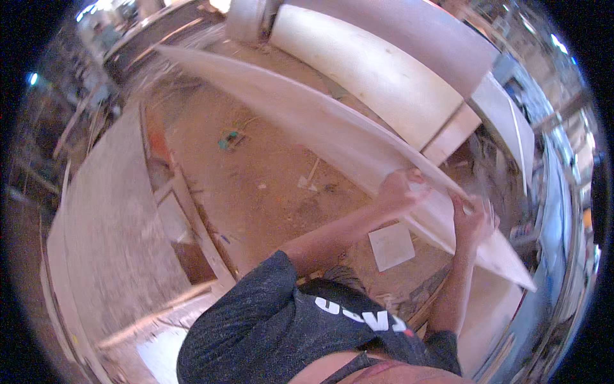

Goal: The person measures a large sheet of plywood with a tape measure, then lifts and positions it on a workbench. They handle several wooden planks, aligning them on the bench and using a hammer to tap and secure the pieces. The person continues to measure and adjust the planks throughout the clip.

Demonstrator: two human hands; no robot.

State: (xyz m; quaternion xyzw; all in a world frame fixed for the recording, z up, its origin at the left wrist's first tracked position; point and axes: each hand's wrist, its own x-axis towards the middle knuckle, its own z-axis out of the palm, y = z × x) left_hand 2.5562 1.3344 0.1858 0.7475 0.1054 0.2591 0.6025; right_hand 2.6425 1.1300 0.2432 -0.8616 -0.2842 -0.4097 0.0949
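A long, pale wooden panel stands tilted on edge and stretches from the far left to the near right. Over its upper edge, toward the right end, my right hand is closed with the fingers wrapped round the panel. Just left of it, my left hand lies against the panel near the same edge, fingers curled. A whitish patch shows at those fingers, too blurred to name. Below the panel, a square white sheet lies on the floor.
Large panels lean at the back. A wide worn board is on the left beside a wooden frame. The brown dusty floor holds a small green object and scraps. Blue sheeting hangs at the right.
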